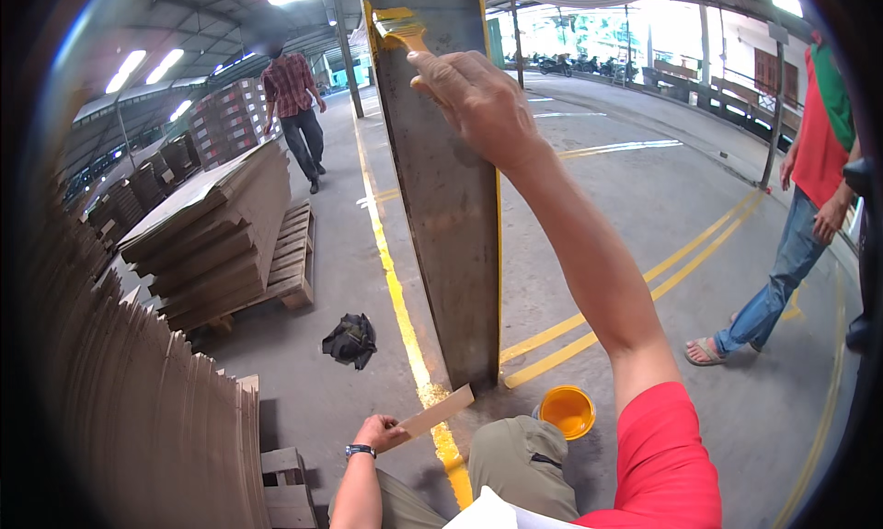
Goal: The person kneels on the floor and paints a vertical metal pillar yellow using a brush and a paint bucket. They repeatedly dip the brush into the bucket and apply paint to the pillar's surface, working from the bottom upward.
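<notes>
Grey floor (570, 281) of a wide shed lies around. Right hand (483, 110) grasps the paintbrush (402, 30) high at the dark column (451, 225); left hand (379, 432) pinches a cardboard strip (440, 412) near its foot.

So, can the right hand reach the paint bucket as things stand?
Probably yes: the bucket stands open beside the knee with nothing over it, though the right hand is up at the post, holding the brush.

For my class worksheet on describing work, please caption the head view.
The right hand holds a yellow-coated paintbrush at a dark column; the left hand holds a flat brown strip.
</notes>
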A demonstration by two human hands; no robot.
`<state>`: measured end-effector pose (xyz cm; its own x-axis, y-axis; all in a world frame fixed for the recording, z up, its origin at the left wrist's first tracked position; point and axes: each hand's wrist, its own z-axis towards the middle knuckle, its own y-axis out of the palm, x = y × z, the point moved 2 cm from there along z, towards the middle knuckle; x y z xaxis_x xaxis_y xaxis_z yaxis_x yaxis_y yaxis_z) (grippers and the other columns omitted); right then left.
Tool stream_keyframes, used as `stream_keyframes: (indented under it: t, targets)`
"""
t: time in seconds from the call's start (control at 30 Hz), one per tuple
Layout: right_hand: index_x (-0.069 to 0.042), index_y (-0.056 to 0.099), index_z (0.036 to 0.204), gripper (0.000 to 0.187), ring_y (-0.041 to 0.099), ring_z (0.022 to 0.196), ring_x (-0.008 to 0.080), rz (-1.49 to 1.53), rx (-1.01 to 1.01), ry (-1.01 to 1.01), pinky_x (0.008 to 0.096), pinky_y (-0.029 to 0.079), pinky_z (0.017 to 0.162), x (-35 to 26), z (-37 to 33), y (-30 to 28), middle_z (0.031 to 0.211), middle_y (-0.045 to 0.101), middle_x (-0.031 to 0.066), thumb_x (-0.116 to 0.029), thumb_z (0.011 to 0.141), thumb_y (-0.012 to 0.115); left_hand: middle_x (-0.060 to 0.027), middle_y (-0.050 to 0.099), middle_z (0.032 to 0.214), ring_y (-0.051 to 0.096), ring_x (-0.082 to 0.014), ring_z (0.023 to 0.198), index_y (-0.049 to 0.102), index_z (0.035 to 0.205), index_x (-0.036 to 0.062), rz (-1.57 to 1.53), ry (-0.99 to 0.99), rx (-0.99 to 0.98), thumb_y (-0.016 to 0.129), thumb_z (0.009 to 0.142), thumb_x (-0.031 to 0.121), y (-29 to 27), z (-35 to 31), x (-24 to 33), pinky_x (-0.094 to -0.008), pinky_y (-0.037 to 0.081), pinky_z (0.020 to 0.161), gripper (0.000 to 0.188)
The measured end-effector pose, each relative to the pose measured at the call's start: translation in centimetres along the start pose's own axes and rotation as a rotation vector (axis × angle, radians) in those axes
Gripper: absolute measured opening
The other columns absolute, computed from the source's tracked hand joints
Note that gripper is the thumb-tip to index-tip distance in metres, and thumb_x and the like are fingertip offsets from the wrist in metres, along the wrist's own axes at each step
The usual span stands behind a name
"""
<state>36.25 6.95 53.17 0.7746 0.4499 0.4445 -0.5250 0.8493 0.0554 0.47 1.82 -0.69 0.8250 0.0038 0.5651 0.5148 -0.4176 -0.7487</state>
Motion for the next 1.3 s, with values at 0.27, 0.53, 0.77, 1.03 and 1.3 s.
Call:
stream_keyframes:
  t: [0.27,0.53,0.77,1.03,1.3]
  targets:
    - [-0.008,0.069,0.130,0.042,0.068,0.088,0.0270,-0.024,-0.007,-0.023,0.0398,0.057,0.073,0.5,-0.5,1.4,0.099,0.070,0.0090,-0.011,0.089,0.077,-0.0146,0.078,0.104,0.075,-0.0258,0.095,0.077,0.116,0.0051,0.017,-0.004,-0.001,0.082,0.086,0.033,1.0,0.9,-0.9,-0.0384,0.057,0.088,0.041]
    - [-0.007,0.069,0.129,0.040,0.067,0.088,0.0283,-0.044,0.013,-0.035,0.0414,0.056,0.073,0.9,-0.3,2.2,0.097,0.069,0.0093,-0.012,0.090,0.076,-0.0141,0.079,0.103,0.075,-0.0258,0.095,0.077,0.116,0.0059,0.009,0.011,-0.030,0.082,0.085,0.036,0.9,1.3,-1.1,-0.0386,0.057,0.088,0.043]
    - [-0.008,0.069,0.129,0.039,0.066,0.086,0.0286,-0.039,0.026,-0.034,0.0417,0.056,0.073,1.5,-0.5,3.1,0.096,0.067,0.0094,-0.012,0.091,0.075,-0.0149,0.078,0.105,0.075,-0.0268,0.097,0.077,0.117,0.0058,0.052,0.016,-0.062,0.082,0.085,0.037,1.2,1.7,-1.8,-0.0390,0.057,0.090,0.045]
    - [-0.009,0.068,0.130,0.038,0.068,0.091,0.0316,0.025,0.010,0.025,0.0436,0.058,0.077,1.5,-0.6,3.0,0.097,0.068,0.0114,-0.012,0.092,0.074,-0.0143,0.078,0.109,0.075,-0.0267,0.099,0.075,0.121,0.0061,0.065,-0.010,-0.063,0.081,0.086,0.038,1.4,2.0,-1.8,-0.0390,0.057,0.091,0.047]
    - [-0.010,0.069,0.129,0.039,0.069,0.093,0.0304,0.047,-0.054,0.036,0.0429,0.058,0.080,0.0,-2.2,1.6,0.098,0.070,0.0114,-0.012,0.091,0.075,-0.0148,0.079,0.105,0.075,-0.0242,0.094,0.076,0.118,0.0041,0.069,-0.014,-0.042,0.082,0.086,0.034,1.7,2.3,-2.1,-0.0382,0.057,0.086,0.044]
